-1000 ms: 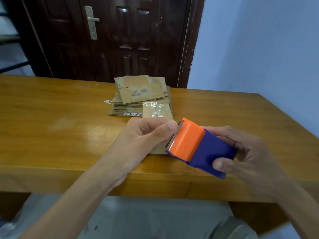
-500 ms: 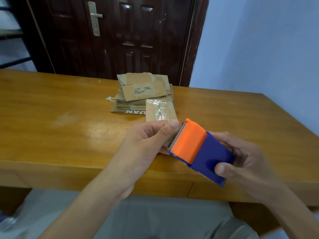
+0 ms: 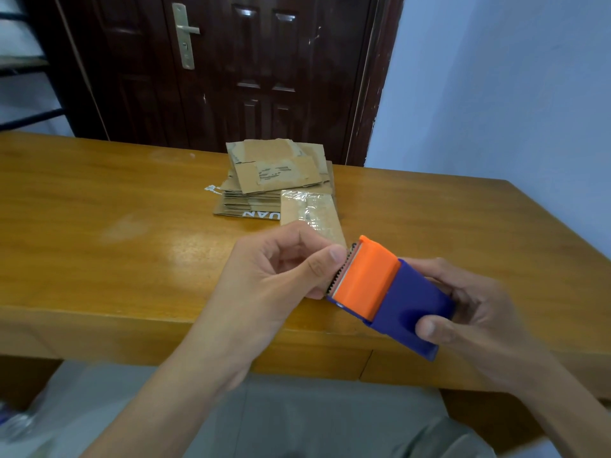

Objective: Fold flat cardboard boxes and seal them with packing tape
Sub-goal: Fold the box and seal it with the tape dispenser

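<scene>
1. Right hand [image 3: 476, 322] grips the tape dispenser [image 3: 390, 295] by its blue body, thumb on the near side, fingers wrapped behind. Orange cover and serrated blade point left.
2. Left hand [image 3: 274, 276] sits right at the dispenser's blade end, thumb and forefinger pinched together at the teeth. Can't tell whether there's tape between them.
3. Small taped box [image 3: 310, 216] lies on the desk just beyond the dispenser; the left hand covers its near end. Glossy tape across its top.
4. Stack of flat cardboard boxes [image 3: 274, 180] sits farther back from the dispenser, touching the taped box's far end. White lettering on the bottom sheet.
5. Desk [image 3: 99, 233] is glossy yellow-brown wood; both hands hover over its near edge.
6. Beyond the desk: dark brown door [image 3: 231, 71] with brass handle [image 3: 185, 34]; pale blue wall [image 3: 496, 87] to its right.
</scene>
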Tool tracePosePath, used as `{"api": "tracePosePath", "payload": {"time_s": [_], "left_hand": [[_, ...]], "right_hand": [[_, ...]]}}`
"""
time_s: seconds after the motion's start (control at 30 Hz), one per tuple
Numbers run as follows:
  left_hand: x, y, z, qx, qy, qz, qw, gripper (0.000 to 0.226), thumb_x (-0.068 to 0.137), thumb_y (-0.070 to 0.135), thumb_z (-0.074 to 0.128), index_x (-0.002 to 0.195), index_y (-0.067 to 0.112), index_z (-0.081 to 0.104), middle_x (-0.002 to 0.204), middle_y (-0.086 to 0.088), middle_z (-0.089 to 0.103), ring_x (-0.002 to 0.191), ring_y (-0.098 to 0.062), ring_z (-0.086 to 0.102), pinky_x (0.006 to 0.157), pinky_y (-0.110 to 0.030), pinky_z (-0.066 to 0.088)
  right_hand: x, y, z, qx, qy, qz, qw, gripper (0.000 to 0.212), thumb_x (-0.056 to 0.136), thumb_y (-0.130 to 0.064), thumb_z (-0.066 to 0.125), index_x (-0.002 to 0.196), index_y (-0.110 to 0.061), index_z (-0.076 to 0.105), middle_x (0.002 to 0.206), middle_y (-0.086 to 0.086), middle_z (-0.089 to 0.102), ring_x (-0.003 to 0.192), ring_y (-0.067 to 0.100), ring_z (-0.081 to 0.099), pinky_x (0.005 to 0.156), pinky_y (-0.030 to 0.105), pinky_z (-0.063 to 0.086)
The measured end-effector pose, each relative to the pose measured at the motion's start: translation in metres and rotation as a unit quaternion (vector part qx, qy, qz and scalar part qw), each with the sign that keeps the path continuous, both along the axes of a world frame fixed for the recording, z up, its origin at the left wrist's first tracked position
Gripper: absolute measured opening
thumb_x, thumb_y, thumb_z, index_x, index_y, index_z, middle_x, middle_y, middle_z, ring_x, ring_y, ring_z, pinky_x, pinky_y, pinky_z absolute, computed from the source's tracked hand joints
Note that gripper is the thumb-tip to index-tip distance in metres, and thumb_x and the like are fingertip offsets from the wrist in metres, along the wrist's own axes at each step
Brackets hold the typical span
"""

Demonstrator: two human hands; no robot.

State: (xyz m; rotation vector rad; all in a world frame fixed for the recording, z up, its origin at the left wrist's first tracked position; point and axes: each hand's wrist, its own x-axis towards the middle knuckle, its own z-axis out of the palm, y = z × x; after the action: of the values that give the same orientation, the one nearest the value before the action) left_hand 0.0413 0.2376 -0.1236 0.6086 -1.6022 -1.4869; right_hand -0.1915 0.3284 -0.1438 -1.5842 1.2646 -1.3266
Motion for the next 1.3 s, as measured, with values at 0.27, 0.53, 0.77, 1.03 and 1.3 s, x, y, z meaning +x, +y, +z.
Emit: {"api": "tracePosePath", "payload": {"time_s": [0.27,0.53,0.77,1.03,1.3], "left_hand": [[0.006,-0.001,-0.003,0.042,-0.036,-0.028,0.998,0.023,0.088,0.036,0.077,0.103,0.019,0.081,0.101,-0.006,0.081,0.092,-0.016,0.074,0.087,-0.04,0.057],[0.011,0.002,-0.001,0.066,-0.025,-0.04,0.997,0.018,0.076,0.027,0.079,0.088,0.014,0.081,0.101,-0.009,0.081,0.101,-0.021,0.077,0.085,-0.03,0.063],[0.007,0.005,-0.002,0.067,-0.013,-0.026,0.997,0.015,0.073,0.024,0.081,0.083,0.013,0.081,0.101,-0.009,0.081,0.093,-0.018,0.077,0.074,-0.023,0.061],[0.003,0.008,-0.004,0.076,-0.019,-0.014,0.997,0.009,0.077,0.02,0.089,0.079,0.019,0.08,0.098,-0.011,0.081,0.081,-0.013,0.074,0.065,-0.023,0.059],[-0.011,0.015,-0.009,0.114,-0.004,0.053,0.992,0.013,0.098,0.009,0.063,0.087,0.009,0.068,0.093,-0.01,0.081,0.08,-0.015,0.076,0.062,-0.025,0.062]], "right_hand": [[-0.002,0.002,-0.002,0.004,-0.011,0.002,1.0,0.066,0.078,-0.062,0.081,0.134,-0.029,0.068,0.12,0.005,0.076,0.102,0.019,0.075,0.079,0.025,0.06],[-0.006,0.008,-0.003,0.009,-0.001,-0.014,1.0,0.067,0.077,-0.067,0.078,0.133,-0.03,0.068,0.12,0.004,0.074,0.101,0.017,0.074,0.078,0.023,0.059],[-0.007,0.008,-0.006,0.005,0.0,-0.011,1.0,0.068,0.08,-0.067,0.076,0.135,-0.029,0.067,0.12,0.004,0.075,0.102,0.019,0.074,0.079,0.024,0.059],[-0.006,0.009,-0.009,0.006,-0.012,-0.002,1.0,0.067,0.08,-0.065,0.077,0.136,-0.028,0.067,0.121,0.004,0.075,0.102,0.016,0.073,0.08,0.022,0.058],[-0.013,0.011,0.003,-0.002,0.004,-0.01,1.0,0.062,0.08,-0.064,0.077,0.135,-0.035,0.068,0.12,0.0,0.075,0.104,0.016,0.074,0.08,0.023,0.059]]}}
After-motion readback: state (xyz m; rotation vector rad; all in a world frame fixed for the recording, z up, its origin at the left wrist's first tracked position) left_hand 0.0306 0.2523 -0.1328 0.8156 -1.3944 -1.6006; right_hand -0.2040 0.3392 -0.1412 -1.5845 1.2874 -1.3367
